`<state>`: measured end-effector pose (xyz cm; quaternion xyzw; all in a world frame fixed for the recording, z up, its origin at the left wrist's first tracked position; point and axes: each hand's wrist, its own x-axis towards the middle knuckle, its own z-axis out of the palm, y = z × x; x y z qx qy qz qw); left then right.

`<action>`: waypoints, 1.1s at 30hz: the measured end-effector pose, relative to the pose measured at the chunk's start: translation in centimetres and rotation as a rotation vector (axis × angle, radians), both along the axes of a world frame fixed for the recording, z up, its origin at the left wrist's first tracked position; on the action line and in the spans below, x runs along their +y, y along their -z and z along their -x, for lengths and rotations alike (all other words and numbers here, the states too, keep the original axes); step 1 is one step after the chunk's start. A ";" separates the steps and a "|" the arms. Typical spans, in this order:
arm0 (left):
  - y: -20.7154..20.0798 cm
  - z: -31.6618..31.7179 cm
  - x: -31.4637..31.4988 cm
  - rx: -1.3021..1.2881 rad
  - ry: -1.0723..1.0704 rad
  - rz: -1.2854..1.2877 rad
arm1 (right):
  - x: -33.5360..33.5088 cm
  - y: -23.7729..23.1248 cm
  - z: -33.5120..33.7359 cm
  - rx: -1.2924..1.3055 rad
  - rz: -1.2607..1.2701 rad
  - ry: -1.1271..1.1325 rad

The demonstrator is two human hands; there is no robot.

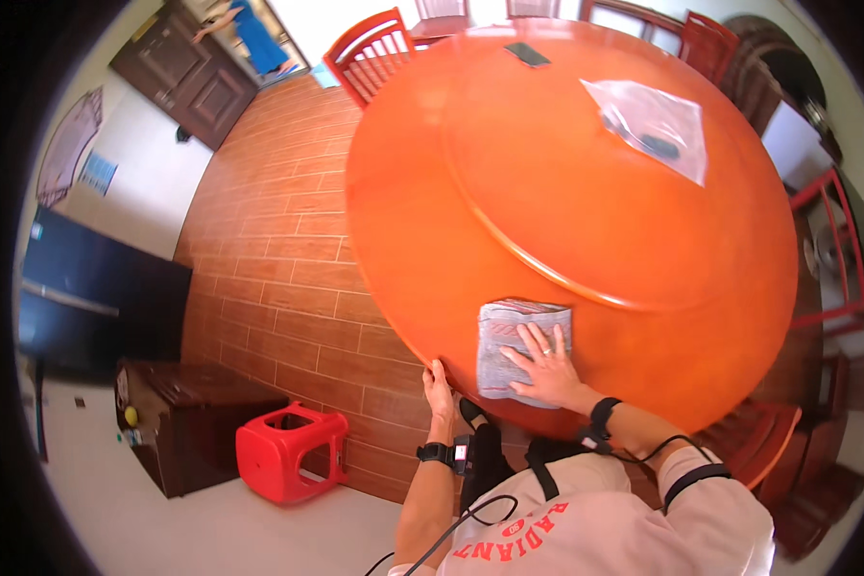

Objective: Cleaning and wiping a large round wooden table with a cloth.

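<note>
My right hand [547,370] lies flat with its fingers spread on a folded grey cloth [499,360]. A faint reddish pattern shows along the far part of the cloth. It rests on the near side of a round, glossy orange-brown wooden table [413,250]. At the table's near left edge, my left hand [438,392] is closed on the rim, some of its fingers hidden. A raised round turntable [547,192] takes up the middle of the tabletop.
On the turntable are a clear plastic bag [682,115] with a dark item inside and a dark flat phone-like object [527,55]. Red wooden chairs [370,58] surround the table. A red plastic stool [283,456] stands left, beside a dark cabinet [211,422]. Someone in blue [257,40] is by the door.
</note>
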<state>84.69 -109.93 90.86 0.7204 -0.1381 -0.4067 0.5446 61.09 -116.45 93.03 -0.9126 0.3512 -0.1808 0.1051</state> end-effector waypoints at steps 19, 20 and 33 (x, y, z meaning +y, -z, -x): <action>2.7 5.7 -2.8 -0.172 0.163 -0.239 | 2.2 7.6 33.7 0.006 -0.199 1.147; 2.6 6.2 -2.8 -0.167 0.176 -0.255 | 1.3 7.7 33.4 0.025 -0.199 1.261; 2.0 10.2 -4.8 -0.170 0.266 -0.430 | 1.5 6.7 31.0 -0.088 -0.209 1.275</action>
